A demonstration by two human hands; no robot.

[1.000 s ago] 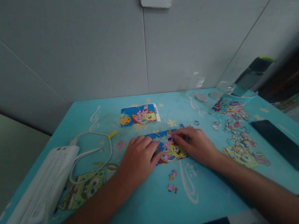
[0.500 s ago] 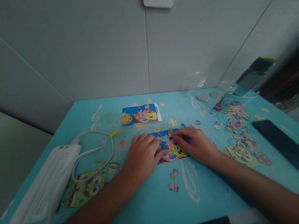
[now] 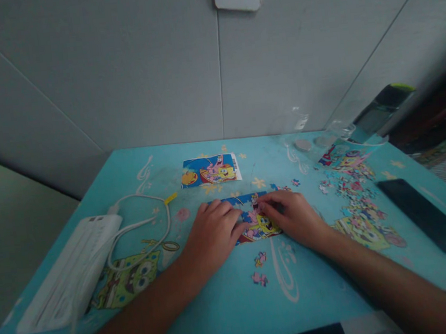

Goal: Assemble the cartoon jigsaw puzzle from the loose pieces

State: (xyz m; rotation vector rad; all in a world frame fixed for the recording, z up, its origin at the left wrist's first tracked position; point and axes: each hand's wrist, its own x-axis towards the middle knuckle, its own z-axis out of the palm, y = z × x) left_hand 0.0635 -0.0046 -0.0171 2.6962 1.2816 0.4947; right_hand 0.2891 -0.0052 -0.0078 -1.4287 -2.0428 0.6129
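Note:
A partly joined jigsaw puzzle [image 3: 253, 230] with a cartoon picture in blue, pink and yellow lies at the middle of the table. Flat on its left part rests my left hand [image 3: 214, 231], open, thumb apart from the fingers and hiding that side. My right hand [image 3: 291, 213] reaches over the puzzle's upper right, thumb and index finger pinched at a small puzzle piece mostly covered by the fingertips. Loose puzzle pieces [image 3: 259, 278] lie below the puzzle, and a few more show just beyond my right hand. A matching picture card [image 3: 211, 170] lies farther back.
Many loose pieces [image 3: 355, 190] spread at right, by a second picture card [image 3: 341, 155] and a dark flat object [image 3: 427, 217]. Clear containers [image 3: 298, 122] stand at the back right. A white power strip [image 3: 70, 273] and its cable [image 3: 168, 215] occupy the left. Behind is a wall.
The view has shifted very slightly. Both hands keep the same place on the puzzle, with no clear movement of the pieces.

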